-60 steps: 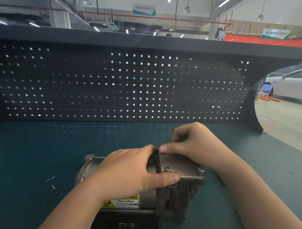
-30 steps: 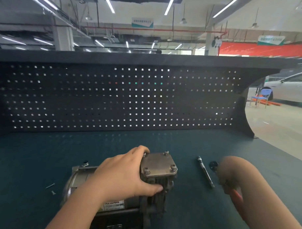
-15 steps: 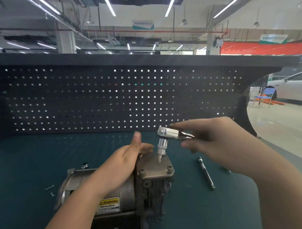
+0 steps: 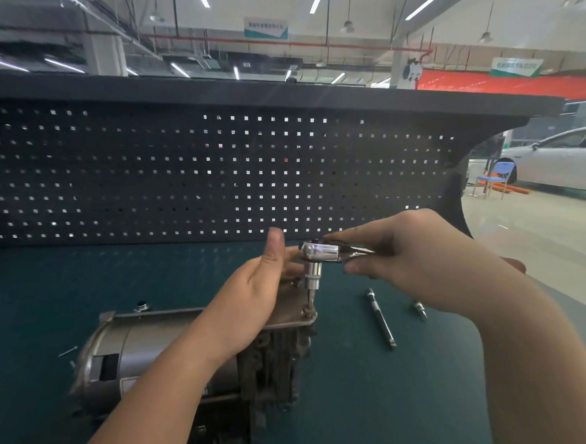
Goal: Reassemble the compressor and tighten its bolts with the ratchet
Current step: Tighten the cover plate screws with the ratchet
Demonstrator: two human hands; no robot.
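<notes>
The compressor (image 4: 141, 349) lies on the dark green bench top, its silver motor body to the left and its dark finned cylinder block (image 4: 273, 364) to the right. A grey metal head plate (image 4: 292, 305) caps the block. My left hand (image 4: 249, 296) rests on the plate and holds the compressor, thumb up. My right hand (image 4: 400, 255) grips the chrome ratchet (image 4: 318, 252) by its head end. The ratchet's socket and bit point straight down onto a bolt (image 4: 309, 310) at the plate's near right corner.
An extension bar (image 4: 381, 319) and a small bit (image 4: 421, 308) lie on the bench right of the compressor. Two small screws (image 4: 68, 353) lie at the left. A dark pegboard (image 4: 220, 172) walls off the back of the bench.
My right hand left the plate, picked up the ratchet from the right side and brought it over the plate. The bit has now come down onto the corner bolt. My left hand stayed on the compressor.
</notes>
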